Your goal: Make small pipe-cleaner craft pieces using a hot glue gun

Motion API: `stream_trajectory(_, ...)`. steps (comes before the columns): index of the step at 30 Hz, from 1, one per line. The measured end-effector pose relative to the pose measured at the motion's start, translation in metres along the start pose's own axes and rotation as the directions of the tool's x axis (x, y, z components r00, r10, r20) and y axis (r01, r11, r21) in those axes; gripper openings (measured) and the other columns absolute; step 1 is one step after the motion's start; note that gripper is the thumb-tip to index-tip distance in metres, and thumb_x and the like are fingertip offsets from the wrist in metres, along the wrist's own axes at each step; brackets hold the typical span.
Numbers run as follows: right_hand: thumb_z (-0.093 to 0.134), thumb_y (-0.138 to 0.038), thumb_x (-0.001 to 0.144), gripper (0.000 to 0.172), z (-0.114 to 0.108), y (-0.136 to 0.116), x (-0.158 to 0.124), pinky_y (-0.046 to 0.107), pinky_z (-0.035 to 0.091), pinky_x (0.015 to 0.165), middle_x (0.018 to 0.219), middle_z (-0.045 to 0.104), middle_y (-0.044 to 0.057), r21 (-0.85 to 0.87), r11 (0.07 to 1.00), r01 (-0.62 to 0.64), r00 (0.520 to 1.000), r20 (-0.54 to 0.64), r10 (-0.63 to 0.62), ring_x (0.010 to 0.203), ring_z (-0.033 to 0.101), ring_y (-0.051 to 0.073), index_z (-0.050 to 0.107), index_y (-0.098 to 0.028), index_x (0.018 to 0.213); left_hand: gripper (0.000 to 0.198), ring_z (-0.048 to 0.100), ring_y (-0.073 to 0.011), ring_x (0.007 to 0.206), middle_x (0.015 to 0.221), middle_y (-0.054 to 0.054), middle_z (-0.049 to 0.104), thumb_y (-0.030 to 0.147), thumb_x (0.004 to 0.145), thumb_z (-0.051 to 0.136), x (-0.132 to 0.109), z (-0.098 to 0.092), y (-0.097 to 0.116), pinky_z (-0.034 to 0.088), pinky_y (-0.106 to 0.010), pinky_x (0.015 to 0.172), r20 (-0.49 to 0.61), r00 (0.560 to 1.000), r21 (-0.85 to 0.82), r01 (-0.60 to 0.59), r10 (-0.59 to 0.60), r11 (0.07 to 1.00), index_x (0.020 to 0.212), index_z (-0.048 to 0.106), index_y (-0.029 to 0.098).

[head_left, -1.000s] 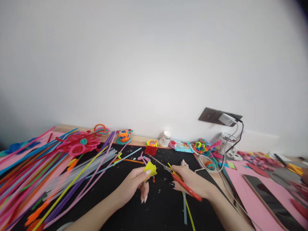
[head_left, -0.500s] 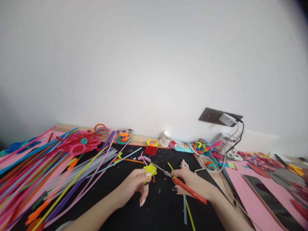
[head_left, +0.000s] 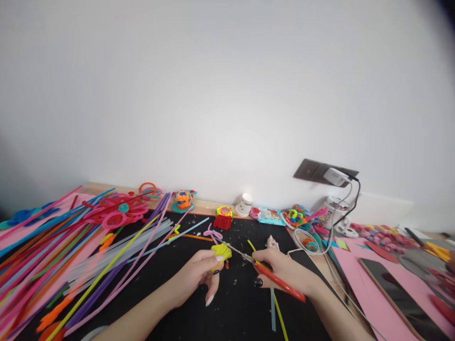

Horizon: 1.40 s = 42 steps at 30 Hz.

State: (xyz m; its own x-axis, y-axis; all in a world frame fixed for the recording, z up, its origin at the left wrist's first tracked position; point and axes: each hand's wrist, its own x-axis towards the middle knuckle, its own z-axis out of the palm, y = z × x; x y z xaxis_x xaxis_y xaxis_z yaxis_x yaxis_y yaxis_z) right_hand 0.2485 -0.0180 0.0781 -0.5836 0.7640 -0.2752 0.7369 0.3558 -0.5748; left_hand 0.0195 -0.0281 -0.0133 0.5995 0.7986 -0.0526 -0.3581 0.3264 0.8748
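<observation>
Between the thumb and fingers of my left hand (head_left: 202,267) is a small bundle of yellow pipe cleaner (head_left: 221,254). My right hand (head_left: 280,267) grips red-handled scissors (head_left: 279,281), whose blades point left and reach the top of the yellow bundle. Whether the blades are fully closed is too small to make out. A purple pipe-cleaner loop (head_left: 213,233) lies just beyond the bundle. Under my right hand, a yellow pipe cleaner (head_left: 280,317) and a pale blue strip (head_left: 273,310) rest on the black mat (head_left: 234,312).
Many coloured pipe cleaners (head_left: 53,255) are spread on the left. Along the wall stand an orange pipe-cleaner figure (head_left: 184,201), a red-and-yellow piece (head_left: 223,218) and a paper cup (head_left: 244,205). On the right lie a phone (head_left: 391,293), pink sheets (head_left: 351,265) and a charger cable (head_left: 332,227).
Both hands stay in nearly the same place. The scissor blades and the yellow bundle have shifted only very slightly.
</observation>
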Motion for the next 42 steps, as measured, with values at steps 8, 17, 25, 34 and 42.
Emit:
stream_trajectory(8,0.064,-0.028,0.072,0.036,0.000,0.001,0.004,0.021,0.024,0.054,0.060,0.028,-0.008,0.038,0.999,-0.022,1.000,0.010,0.022,0.060,0.028,0.010,0.032,-0.019,0.059,0.028,0.044,-0.0087,0.025,0.035,0.007,0.049,0.040,0.087,0.050,0.000,0.002,0.001,0.028,-0.018,0.034,0.019,1.000,0.002,0.017,-0.017,1.000,0.070,0.048,0.018)
stream_trajectory(17,0.066,-0.029,0.071,0.038,0.000,0.004,0.004,0.022,0.020,0.052,0.059,0.026,-0.009,0.022,1.000,0.000,1.000,0.000,0.000,0.060,0.025,0.010,0.032,-0.019,0.058,0.030,0.043,-0.0083,0.025,0.034,0.009,0.044,0.040,0.085,0.052,-0.001,0.005,0.003,0.024,-0.019,0.033,0.035,0.999,-0.004,0.021,-0.020,1.000,0.065,0.046,0.018)
stream_trajectory(25,0.065,-0.028,0.071,0.039,0.001,0.006,0.006,0.022,0.019,0.050,0.058,0.024,-0.009,0.033,0.999,-0.012,1.000,0.002,0.012,0.058,0.022,0.009,0.030,-0.019,0.057,0.033,0.043,-0.0092,0.025,0.035,0.007,0.045,0.044,0.082,0.054,-0.002,0.007,0.006,0.025,-0.019,0.032,0.040,0.998,0.018,0.045,-0.045,0.999,0.063,0.046,0.019)
stream_trajectory(34,0.063,-0.030,0.073,0.039,0.003,0.006,0.006,0.022,0.025,0.054,0.058,0.026,-0.008,0.010,1.000,-0.023,0.999,-0.031,0.023,0.058,0.025,0.009,0.030,-0.019,0.056,0.031,0.039,-0.0090,0.023,0.030,0.006,0.047,0.042,0.085,0.051,-0.002,0.007,0.007,0.021,-0.020,0.033,0.035,0.998,0.020,0.056,-0.057,0.998,0.064,0.045,0.019)
stream_trajectory(42,0.062,-0.032,0.072,0.044,0.004,0.016,0.013,0.022,0.024,0.052,0.053,0.022,-0.009,-0.092,0.996,-0.020,0.991,-0.133,0.008,0.055,0.020,0.008,0.026,-0.019,0.052,0.029,0.041,-0.0091,0.025,0.032,0.005,0.050,0.041,0.087,0.050,-0.001,0.003,0.002,0.024,-0.019,0.035,0.013,0.999,-0.004,0.045,-0.045,0.999,0.069,0.048,0.018)
